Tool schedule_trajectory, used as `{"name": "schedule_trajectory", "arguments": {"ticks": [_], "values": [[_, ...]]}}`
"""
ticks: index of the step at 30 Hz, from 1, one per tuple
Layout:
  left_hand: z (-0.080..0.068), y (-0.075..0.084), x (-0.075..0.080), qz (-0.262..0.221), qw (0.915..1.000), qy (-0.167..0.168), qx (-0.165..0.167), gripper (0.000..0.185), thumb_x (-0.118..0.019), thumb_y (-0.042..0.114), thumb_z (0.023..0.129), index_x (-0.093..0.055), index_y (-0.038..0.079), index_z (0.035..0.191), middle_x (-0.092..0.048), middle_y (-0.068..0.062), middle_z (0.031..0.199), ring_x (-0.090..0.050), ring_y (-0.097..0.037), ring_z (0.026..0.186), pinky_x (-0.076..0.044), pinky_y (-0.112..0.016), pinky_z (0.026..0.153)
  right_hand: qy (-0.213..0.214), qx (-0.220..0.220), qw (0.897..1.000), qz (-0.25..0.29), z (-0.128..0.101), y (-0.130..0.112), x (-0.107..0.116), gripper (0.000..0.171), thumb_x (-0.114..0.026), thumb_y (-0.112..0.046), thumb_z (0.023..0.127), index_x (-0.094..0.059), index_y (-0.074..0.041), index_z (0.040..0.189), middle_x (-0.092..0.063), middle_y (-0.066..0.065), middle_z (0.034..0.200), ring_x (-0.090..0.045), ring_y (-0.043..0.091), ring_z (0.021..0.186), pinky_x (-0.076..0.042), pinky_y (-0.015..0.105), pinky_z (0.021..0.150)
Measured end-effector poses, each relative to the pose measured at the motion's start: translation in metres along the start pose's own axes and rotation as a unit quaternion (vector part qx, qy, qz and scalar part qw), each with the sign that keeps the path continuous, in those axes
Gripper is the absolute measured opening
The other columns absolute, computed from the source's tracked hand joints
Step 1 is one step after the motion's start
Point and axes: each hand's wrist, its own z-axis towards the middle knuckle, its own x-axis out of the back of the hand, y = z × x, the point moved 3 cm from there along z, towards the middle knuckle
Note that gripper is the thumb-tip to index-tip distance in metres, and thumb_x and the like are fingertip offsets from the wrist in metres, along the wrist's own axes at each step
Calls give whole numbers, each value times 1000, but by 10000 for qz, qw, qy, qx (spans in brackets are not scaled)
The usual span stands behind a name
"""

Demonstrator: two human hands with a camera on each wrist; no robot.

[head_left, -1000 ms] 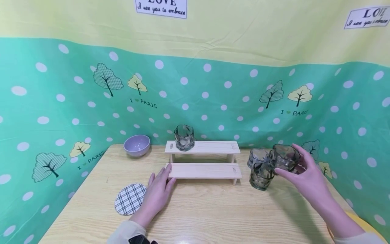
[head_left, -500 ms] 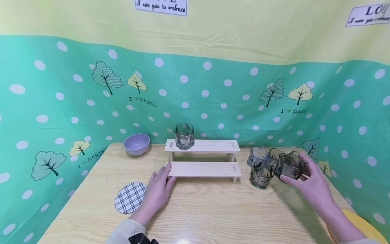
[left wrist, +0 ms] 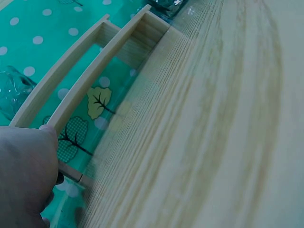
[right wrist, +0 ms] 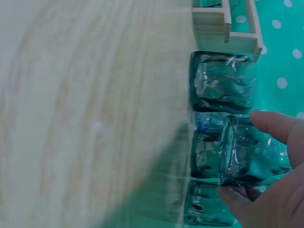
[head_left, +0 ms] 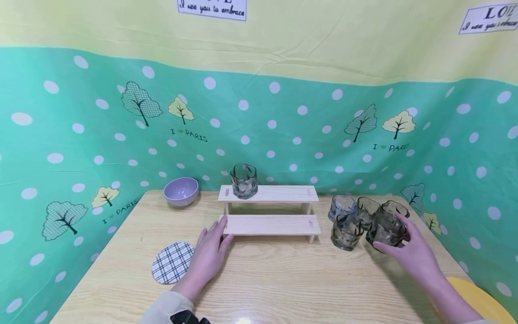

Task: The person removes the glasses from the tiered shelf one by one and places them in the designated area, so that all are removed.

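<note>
We found the right hand (head_left: 417, 254) gripping a glass (head_left: 386, 229) just above the tabletop (head_left: 283, 279) beside three crowded glasses (head_left: 348, 220), risking a knock, while the flat left hand (head_left: 210, 256) touched the rack (head_left: 271, 225).

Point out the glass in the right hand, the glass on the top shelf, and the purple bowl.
held glass (head_left: 386, 229), head view, its side wall
shelf glass (head_left: 244, 181), head view, its body
purple bowl (head_left: 180, 194), head view, its outer wall
</note>
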Motion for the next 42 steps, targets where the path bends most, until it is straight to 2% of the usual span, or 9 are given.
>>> {"name": "schedule_trajectory", "arguments": {"ticks": [3,6,16,18,23,29,35,42], "values": [[-1,0,0,-5,10000,3,-3,64,-62,27,115,-40,2,170,-53,-23,164,-43,-46,156,-21,-67,132,-117,28,9999,-22,3,4,-5,133,-92,-46,91,2,-8,177,-2,41,175,-24,76,145,-33,89,108],[-1,1,0,10,10000,16,-14,64,-62,27,115,-40,1,169,-53,-24,164,-44,-46,155,-22,-67,132,-195,12,9998,-53,7,7,-8,132,-93,-45,92,1,-6,177,-2,42,175,-16,76,149,-27,90,111],[-1,2,1,-10,10000,30,-9,64,-62,27,115,-39,1,170,-53,-24,164,-43,-47,156,-21,-67,132,-139,125,9998,-76,15,14,-20,127,-95,-38,90,-8,-2,176,-10,44,173,-22,75,147,-30,88,111],[-1,1,1,-8,10000,30,-2,64,-62,28,115,-40,2,170,-53,-24,164,-43,-47,156,-21,-66,132,-152,114,9998,-99,16,15,-21,127,-95,-39,90,-8,-1,175,-18,45,171,-26,74,146,-32,87,111],[-1,2,1,-1,10000,21,22,64,-61,29,116,-40,2,170,-52,-23,164,-43,-46,156,-21,-66,132,-207,50,9997,-78,19,15,-24,128,-95,-40,90,-7,1,175,-25,47,165,-29,72,145,-34,85,112],[-1,1,1,-14,10000,4,53,64,-62,28,115,-40,3,170,-52,-23,164,-43,-46,156,-20,-66,133,-292,196,9993,118,21,16,-27,129,-96,-31,89,-6,2,174,-6,45,173,-16,73,152,-24,88,116],[-1,2,1,-15,10000,61,10,63,-62,27,115,-42,1,169,-53,-24,163,-44,-47,155,-22,-67,132,-317,319,9990,20,23,18,-29,128,-97,-29,88,-8,2,174,-6,46,172,-15,73,151,-24,89,114],[-2,3,2,-36,10000,-26,83,64,-62,28,115,-40,2,170,-52,-24,165,-42,-46,156,-20,-65,133,-348,341,9988,-39,22,19,-30,130,-97,-31,88,-6,2,175,-6,48,171,-15,74,150,-26,90,113]]}}
